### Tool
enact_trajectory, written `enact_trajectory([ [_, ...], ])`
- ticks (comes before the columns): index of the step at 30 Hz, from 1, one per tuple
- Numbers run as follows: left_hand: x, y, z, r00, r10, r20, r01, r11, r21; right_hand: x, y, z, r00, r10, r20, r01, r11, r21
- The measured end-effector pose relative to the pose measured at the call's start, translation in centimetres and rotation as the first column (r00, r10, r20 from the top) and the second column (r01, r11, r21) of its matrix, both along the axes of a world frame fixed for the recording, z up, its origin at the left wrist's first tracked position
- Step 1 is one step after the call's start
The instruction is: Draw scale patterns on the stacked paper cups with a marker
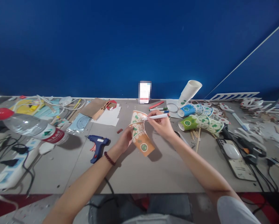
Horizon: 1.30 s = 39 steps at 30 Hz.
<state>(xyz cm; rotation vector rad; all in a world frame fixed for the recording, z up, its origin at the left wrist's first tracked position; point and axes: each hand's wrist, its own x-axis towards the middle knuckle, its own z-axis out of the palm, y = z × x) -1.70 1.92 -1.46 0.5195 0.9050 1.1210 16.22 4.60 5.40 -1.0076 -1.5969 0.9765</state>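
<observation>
My left hand (126,137) is closed around a tilted row of joined orange paper cups (142,141), gripping them from the left side near their middle. The cups have a scalloped leaf pattern and a round green emblem on the lowest one. In my right hand (161,126) is a white marker (158,116), pinched between the fingers. Its tip meets or nearly meets the uppermost cup's side. A small dark red piece (119,131) lies on the table left of the cups. The far side of the cups is hidden.
A blue glue gun (97,146) lies left of my left hand. Farther left, a plastic bottle (36,124) stands by a power strip (18,163). To the right are green cups (200,123), blue cups (195,109), a white cup stack (189,93) and a phone (237,165).
</observation>
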Motion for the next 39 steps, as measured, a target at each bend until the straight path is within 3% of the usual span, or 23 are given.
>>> enact_trajectory([
  [6, 0.1, 0.0, 0.5, 0.998, -0.028, 0.061, 0.027, 0.999, 0.025, -0.2, -0.1, -0.1, 1.0, 0.026, 0.015, -0.026, 1.0, 0.011],
  [14, 0.5, -0.1, 0.8, 0.993, -0.097, -0.07, 0.107, 0.982, 0.157, -0.5, -0.3, -0.6, 0.997, 0.019, 0.075, -0.022, 0.999, 0.038],
  [28, 0.3, -0.4, 0.8, 0.988, -0.113, -0.105, 0.129, 0.98, 0.152, -0.7, -1.0, -0.4, 0.962, -0.05, 0.27, 0.015, 0.991, 0.13],
  [39, 0.3, -0.3, 0.5, 0.987, -0.122, -0.106, 0.138, 0.977, 0.161, -0.7, -1.0, -0.3, 0.958, -0.07, 0.278, 0.028, 0.988, 0.154],
])
